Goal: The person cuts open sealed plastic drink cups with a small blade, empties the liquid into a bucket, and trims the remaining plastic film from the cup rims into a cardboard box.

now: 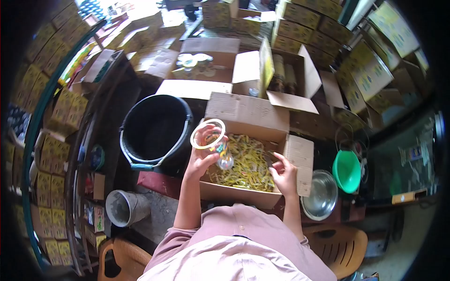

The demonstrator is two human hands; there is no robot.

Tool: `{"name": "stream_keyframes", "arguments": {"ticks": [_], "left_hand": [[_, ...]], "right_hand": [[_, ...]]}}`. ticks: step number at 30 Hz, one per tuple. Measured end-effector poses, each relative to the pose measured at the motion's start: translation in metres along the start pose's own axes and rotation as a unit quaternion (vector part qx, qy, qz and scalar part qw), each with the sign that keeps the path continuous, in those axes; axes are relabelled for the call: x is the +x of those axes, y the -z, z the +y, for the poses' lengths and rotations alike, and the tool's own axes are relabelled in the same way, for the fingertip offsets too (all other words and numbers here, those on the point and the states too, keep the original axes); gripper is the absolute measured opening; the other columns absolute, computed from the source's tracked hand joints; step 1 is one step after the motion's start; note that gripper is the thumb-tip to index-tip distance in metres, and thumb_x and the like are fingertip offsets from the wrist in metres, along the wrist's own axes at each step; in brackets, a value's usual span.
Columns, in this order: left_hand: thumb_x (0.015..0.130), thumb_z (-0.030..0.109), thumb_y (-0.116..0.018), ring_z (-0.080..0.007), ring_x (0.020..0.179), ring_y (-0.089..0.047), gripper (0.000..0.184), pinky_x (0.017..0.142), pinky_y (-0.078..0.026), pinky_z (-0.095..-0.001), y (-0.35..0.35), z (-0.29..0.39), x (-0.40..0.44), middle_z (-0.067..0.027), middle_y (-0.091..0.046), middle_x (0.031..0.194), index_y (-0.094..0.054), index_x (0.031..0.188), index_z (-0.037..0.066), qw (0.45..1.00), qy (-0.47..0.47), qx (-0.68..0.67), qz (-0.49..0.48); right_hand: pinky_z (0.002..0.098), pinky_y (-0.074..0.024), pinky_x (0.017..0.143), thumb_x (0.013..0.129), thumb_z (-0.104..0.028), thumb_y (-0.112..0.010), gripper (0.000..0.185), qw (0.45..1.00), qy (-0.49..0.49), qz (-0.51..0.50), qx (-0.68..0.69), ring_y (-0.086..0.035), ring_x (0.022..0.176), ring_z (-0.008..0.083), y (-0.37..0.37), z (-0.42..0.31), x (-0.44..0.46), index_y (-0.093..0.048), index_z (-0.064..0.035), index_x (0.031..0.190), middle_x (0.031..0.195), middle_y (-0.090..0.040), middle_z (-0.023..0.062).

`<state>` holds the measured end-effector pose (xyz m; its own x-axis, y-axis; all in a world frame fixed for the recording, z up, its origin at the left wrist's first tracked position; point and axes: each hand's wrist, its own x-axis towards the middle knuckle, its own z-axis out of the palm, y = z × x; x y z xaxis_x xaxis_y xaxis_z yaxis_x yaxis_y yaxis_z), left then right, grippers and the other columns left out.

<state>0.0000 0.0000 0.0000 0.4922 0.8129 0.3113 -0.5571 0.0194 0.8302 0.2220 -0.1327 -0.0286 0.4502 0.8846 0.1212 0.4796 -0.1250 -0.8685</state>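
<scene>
Piles of yellow boxes (50,210) stand around a dim, messy room, and black edges cut off the outer ones. Bright light near eleven o'clock washes out the far end. Take the open cardboard box (241,195) as the middle of a clock; it has lots of thin yellow-green strips (251,164) inside. At ten o'clock sits a big black bucket (154,124), too dark inside to see what it holds. At eight is a gray bucket (123,208), at three a green bowl (347,171) and at four a shiny metal bowl (320,196). The left hand (199,163) holds a clear cup (221,151) over the box's ten o'clock side, with the thumb near and fingers wrapped behind. Those fingers look blurry through the plastic, and the print is too small to read. The cup is tipped: its long way runs from eleven to five, mouth at eleven, bottom at five. The right hand (285,174) is at the box's three-to-four o'clock side, fingers bent; I cannot tell whether they pinch anything.
</scene>
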Motion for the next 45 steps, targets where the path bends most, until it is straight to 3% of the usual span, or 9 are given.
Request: {"name": "stream_keyframes", "arguments": {"ticks": [3, 5, 7, 13, 17, 24, 30, 36, 45], "left_hand": [[0.066, -0.006, -0.049, -0.0225, 0.107, -0.047, 0.064, 0.091, -0.040, -0.0362, 0.009, 0.003, 0.007, -0.0116, -0.043, 0.115, -0.030, 0.125, 0.009, 0.980, -0.100, 0.046, 0.166], [0.068, -0.004, -0.050, -0.0237, 0.109, -0.045, 0.062, 0.092, -0.039, -0.0385, 0.022, 0.014, 0.007, -0.0116, -0.042, 0.116, -0.029, 0.125, 0.009, 0.961, -0.154, 0.045, 0.224], [0.077, 0.012, -0.055, -0.0255, 0.114, -0.041, 0.051, 0.094, -0.037, -0.0395, 0.026, 0.025, 0.009, -0.0139, -0.042, 0.119, -0.033, 0.122, 0.006, 0.942, -0.161, -0.127, 0.266], [0.090, 0.028, -0.040, -0.0302, 0.115, -0.041, 0.044, 0.100, -0.033, -0.0446, 0.073, 0.025, 0.016, -0.0200, -0.046, 0.115, -0.035, 0.118, -0.005, 0.782, -0.097, -0.575, 0.222], [0.091, 0.033, -0.036, -0.0344, 0.108, -0.044, 0.046, 0.094, -0.038, -0.0483, 0.095, 0.013, 0.018, -0.0244, -0.046, 0.113, -0.040, 0.114, -0.007, 0.662, -0.089, -0.709, 0.226], [0.091, 0.032, -0.037, -0.0325, 0.108, -0.044, 0.044, 0.093, -0.039, -0.0476, 0.094, 0.015, 0.018, -0.0227, -0.049, 0.109, -0.042, 0.114, -0.006, 0.657, -0.085, -0.705, 0.253], [0.086, 0.036, -0.043, -0.0268, 0.111, -0.042, 0.050, 0.097, -0.032, -0.0490, 0.070, 0.028, 0.012, -0.0164, -0.045, 0.115, -0.038, 0.119, -0.001, 0.774, -0.106, -0.595, 0.192], [0.081, 0.039, -0.053, -0.0218, 0.105, -0.048, 0.062, 0.088, -0.040, -0.0430, 0.043, 0.029, -0.011, -0.0114, -0.045, 0.116, -0.029, 0.127, 0.005, 0.970, -0.071, -0.174, 0.152], [0.069, 0.005, -0.070, -0.0159, 0.098, -0.050, 0.069, 0.085, -0.042, -0.0283, 0.031, 0.034, -0.017, -0.0094, -0.044, 0.114, -0.030, 0.125, 0.005, 0.953, -0.120, 0.257, 0.107]], "right_hand": [[0.0227, -0.0467, 0.054, 0.067, 0.003, -0.064, 0.040, 0.999, 0.010, 0.012, -0.032, -0.056, 0.057, 0.0089, 0.009, 0.005, 0.004, -0.058, -0.0057, 0.106, 0.066, -0.060, 0.0044], [0.0228, -0.0471, 0.054, 0.067, 0.003, -0.064, 0.039, 0.999, 0.017, 0.017, -0.024, -0.056, 0.057, 0.0088, 0.000, 0.004, -0.001, -0.058, -0.0056, 0.105, 0.066, -0.059, 0.0040], [0.0233, -0.0476, 0.055, 0.067, 0.004, -0.064, 0.039, 1.000, -0.007, 0.008, -0.021, -0.056, 0.057, 0.0092, -0.004, 0.000, -0.003, -0.058, -0.0055, 0.105, 0.066, -0.059, 0.0037], [0.0245, -0.0491, 0.057, 0.068, 0.005, -0.063, 0.039, 1.000, -0.019, -0.008, -0.014, -0.058, 0.060, 0.0112, -0.008, -0.008, -0.006, -0.057, -0.0046, 0.105, 0.070, -0.059, 0.0054], [0.0251, -0.0494, 0.057, 0.068, 0.005, -0.063, 0.039, 1.000, -0.014, -0.004, -0.015, -0.059, 0.060, 0.0118, -0.007, -0.008, -0.010, -0.058, -0.0048, 0.105, 0.070, -0.060, 0.0059], [0.0260, -0.0500, 0.058, 0.067, 0.004, -0.064, 0.039, 1.000, -0.024, -0.004, -0.019, -0.059, 0.061, 0.0129, -0.006, 0.000, -0.016, -0.058, -0.0049, 0.105, 0.069, -0.060, 0.0064], [0.0264, -0.0504, 0.058, 0.067, 0.005, -0.063, 0.039, 1.000, -0.022, -0.001, -0.019, -0.059, 0.061, 0.0132, -0.007, -0.008, -0.015, -0.058, -0.0045, 0.104, 0.070, -0.060, 0.0064], [0.0254, -0.0496, 0.056, 0.067, 0.006, -0.063, 0.038, 1.000, -0.026, 0.007, -0.012, -0.059, 0.060, 0.0123, -0.008, -0.009, -0.014, -0.058, -0.0043, 0.104, 0.069, -0.060, 0.0059], [0.0243, -0.0489, 0.057, 0.069, 0.004, -0.064, 0.036, 0.998, -0.039, 0.042, 0.022, -0.058, 0.060, 0.0106, -0.013, 0.001, -0.010, -0.058, -0.0037, 0.103, 0.069, -0.059, 0.0053]]}}
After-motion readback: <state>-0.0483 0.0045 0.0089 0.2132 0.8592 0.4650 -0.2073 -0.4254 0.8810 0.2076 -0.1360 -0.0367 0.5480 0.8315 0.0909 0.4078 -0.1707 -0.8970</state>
